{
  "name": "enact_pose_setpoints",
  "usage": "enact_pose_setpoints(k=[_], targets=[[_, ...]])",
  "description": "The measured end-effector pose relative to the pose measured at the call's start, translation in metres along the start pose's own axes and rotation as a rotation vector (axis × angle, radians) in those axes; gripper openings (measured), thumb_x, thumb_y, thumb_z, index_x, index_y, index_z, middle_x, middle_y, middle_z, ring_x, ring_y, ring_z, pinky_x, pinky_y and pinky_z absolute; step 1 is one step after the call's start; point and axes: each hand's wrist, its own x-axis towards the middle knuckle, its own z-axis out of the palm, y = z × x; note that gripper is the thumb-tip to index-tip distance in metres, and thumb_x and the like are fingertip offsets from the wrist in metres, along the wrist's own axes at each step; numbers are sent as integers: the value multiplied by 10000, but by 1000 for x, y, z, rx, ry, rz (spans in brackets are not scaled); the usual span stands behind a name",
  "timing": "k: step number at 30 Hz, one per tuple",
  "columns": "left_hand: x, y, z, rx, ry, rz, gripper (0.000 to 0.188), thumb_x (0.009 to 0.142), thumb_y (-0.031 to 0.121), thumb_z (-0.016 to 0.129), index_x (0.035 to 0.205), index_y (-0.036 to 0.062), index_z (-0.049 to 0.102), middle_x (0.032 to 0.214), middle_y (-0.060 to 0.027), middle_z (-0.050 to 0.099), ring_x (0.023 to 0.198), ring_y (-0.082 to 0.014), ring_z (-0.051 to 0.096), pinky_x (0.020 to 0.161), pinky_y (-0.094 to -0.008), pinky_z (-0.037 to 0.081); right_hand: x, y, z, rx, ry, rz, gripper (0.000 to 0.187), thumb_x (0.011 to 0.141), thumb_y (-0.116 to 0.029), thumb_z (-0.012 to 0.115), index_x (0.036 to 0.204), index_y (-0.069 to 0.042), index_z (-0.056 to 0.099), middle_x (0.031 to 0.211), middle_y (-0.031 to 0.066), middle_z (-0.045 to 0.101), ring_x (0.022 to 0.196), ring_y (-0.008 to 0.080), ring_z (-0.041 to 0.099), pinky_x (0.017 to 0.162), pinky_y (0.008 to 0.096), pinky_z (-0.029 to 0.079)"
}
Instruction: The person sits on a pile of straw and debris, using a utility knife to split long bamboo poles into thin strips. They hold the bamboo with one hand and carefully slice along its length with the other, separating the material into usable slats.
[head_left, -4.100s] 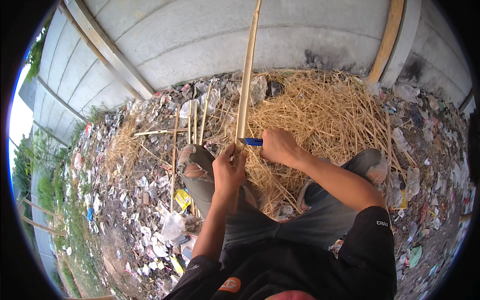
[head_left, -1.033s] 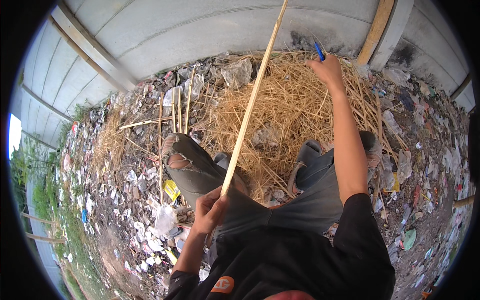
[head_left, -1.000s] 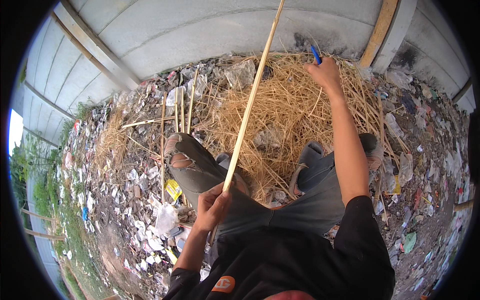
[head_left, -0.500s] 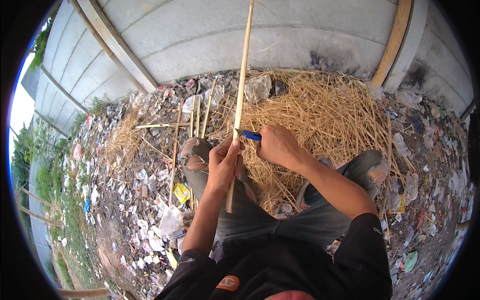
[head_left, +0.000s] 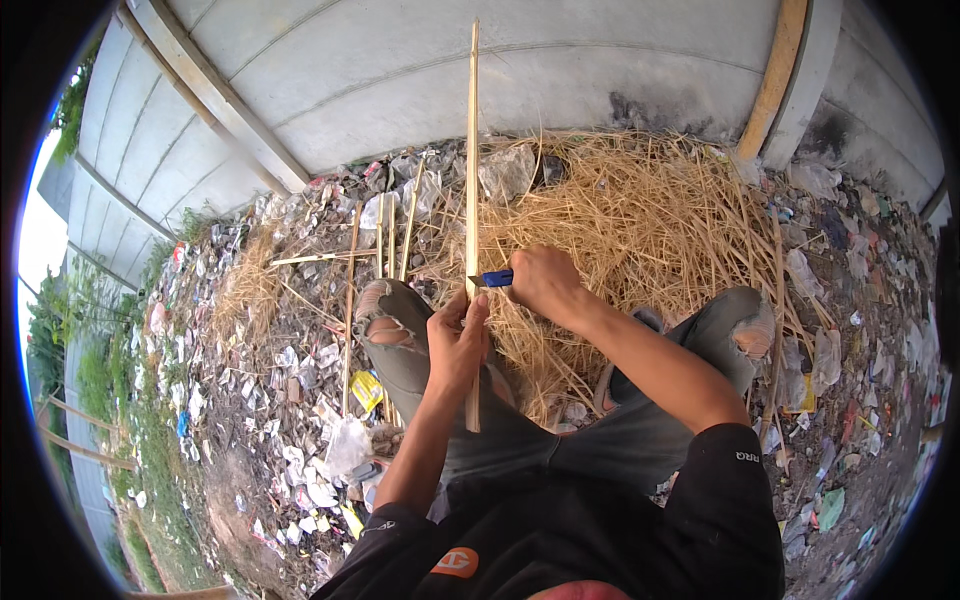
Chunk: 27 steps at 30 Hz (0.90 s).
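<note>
A long pale strip of split bamboo or wood (head_left: 473,150) stands lengthwise before me, its far end over the grey wall and its near end between my thighs. My left hand (head_left: 458,335) is closed round its lower part, thumb along the strip. My right hand (head_left: 545,285) grips a blue utility knife (head_left: 496,278) in a fist. The knife's blade points left and lies against the strip just above my left thumb. Below the right hand and beyond it spreads a heap of thin straw-coloured shavings (head_left: 640,220).
Several cut strips (head_left: 408,228) lie on the littered ground beyond my left knee. A grey panel wall (head_left: 560,80) with slanted posts (head_left: 778,75) closes the far side. Plastic scraps and rubbish (head_left: 300,450) cover the ground to the left, with green plants (head_left: 95,370) farther out.
The strip's far end has swung left, and the strip now stands straighter. The knife has moved slightly down and left along it. A thin curl near the strip's top is gone from view.
</note>
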Motion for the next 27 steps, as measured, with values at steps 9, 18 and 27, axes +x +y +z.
enact_pose_setpoints(k=[9, 18, 27], targets=[[-65, 32, 52, -52, -489, 166, 444, 1029, 170, 620, 1410, -44, 547, 868, -12, 654, 679, 8, 510, 615, -157, 395, 39, 79, -38, 24, 122, 294, 239, 833, -154, 675, 844, 85, 667, 749, 213, 678, 686, 332, 712, 622, 430, 574], [4, 58, 9, -232, -123, 89, 422, 1052, 231, 578, 1392, -19, 560, 933, -25, 589, 412, -37, 388, 354, -194, 250, -14, 20, -85, 144, 249, 217, 109, 792, -71, 665, 761, 32, 682, 654, 181, 663, 576, 324, 677, 587, 428, 543], [20, 47, 8, -266, -51, 80, 379, 1048, 248, 589, 1318, -17, 612, 937, -19, 603, 410, -42, 398, 359, -201, 255, -32, -18, -42, 73, 257, -161, 112, 735, -64, 676, 673, 27, 655, 638, 244, 640, 621, 401, 671, 613, 467, 533]])
